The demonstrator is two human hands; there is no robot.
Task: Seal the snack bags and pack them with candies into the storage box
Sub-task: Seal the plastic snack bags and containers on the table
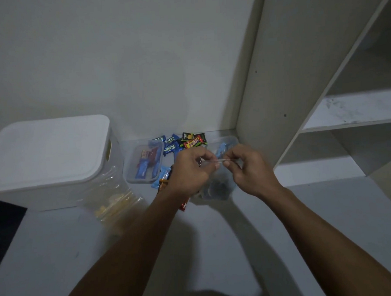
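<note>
A clear zip snack bag (217, 188) with dark round pieces inside hangs upright above the floor. My left hand (192, 170) and my right hand (247, 167) both pinch its top strip, fingertips close together. A second clear bag (112, 203) with yellow chips leans against the white storage box (47, 155), which has its lid on. Loose wrapped candies (183, 141) lie by the wall, most of them blue. A small clear tub (144, 161) holds several more sweets. More wrappers (163, 179) lie partly hidden under my left wrist.
A white shelf unit (324, 109) stands at the right, its side panel close behind my right hand. The wall runs just behind the candies. A dark object (4, 230) sits at the left edge. Grey floor stretches toward me.
</note>
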